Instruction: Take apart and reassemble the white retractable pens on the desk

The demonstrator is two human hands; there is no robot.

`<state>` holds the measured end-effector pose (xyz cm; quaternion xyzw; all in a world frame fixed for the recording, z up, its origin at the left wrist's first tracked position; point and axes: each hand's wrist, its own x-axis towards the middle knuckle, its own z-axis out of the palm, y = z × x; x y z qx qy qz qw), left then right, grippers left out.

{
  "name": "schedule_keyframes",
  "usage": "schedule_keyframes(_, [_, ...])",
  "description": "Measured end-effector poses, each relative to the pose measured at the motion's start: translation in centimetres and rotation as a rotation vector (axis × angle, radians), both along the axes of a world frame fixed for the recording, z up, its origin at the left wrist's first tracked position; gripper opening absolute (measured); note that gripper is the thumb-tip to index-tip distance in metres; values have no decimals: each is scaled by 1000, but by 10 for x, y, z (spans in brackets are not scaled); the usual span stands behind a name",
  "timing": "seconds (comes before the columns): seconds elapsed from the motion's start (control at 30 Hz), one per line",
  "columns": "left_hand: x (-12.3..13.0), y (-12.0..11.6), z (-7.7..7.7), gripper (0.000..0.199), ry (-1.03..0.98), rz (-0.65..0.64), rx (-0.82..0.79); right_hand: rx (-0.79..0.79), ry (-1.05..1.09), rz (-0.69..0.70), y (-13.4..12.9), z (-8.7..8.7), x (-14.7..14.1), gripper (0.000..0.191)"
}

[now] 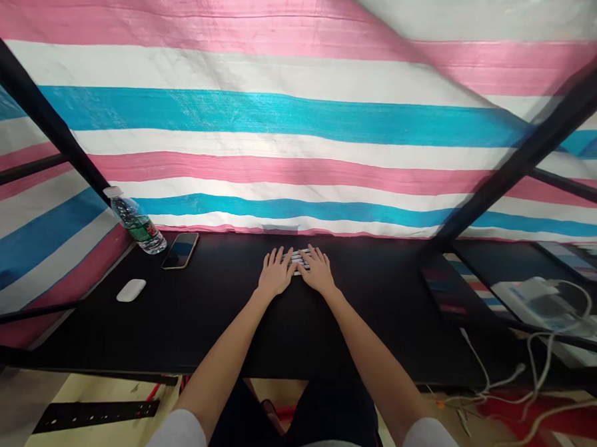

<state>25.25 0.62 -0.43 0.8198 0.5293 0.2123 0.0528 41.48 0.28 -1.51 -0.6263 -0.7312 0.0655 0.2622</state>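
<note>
Both hands lie palm down near the middle of the black table (213, 326), side by side. Under them is a white thing with dark lines between its rows, which looks like a small keyboard (297, 257); the fingers cover much of it. My left hand (275, 273) rests on its left part with fingers spread. On the right part lies my right hand (317, 271), its fingers also stretched out. The thumbs come close together in the centre. Neither hand is closed around anything.
A water bottle (141, 225) stands at the far left, with a phone (181, 251) and a white mouse-shaped object (131, 290) nearby. Black frame posts (501, 171) rise at both sides. To the right are a white power adapter (535, 299) and loose cables (546, 356).
</note>
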Motion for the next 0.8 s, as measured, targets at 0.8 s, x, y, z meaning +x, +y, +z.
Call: schedule_keyframes(0.8, [-31,-118,9,49,-3,-154,14,150,77,-135,-136,-6,-37,48])
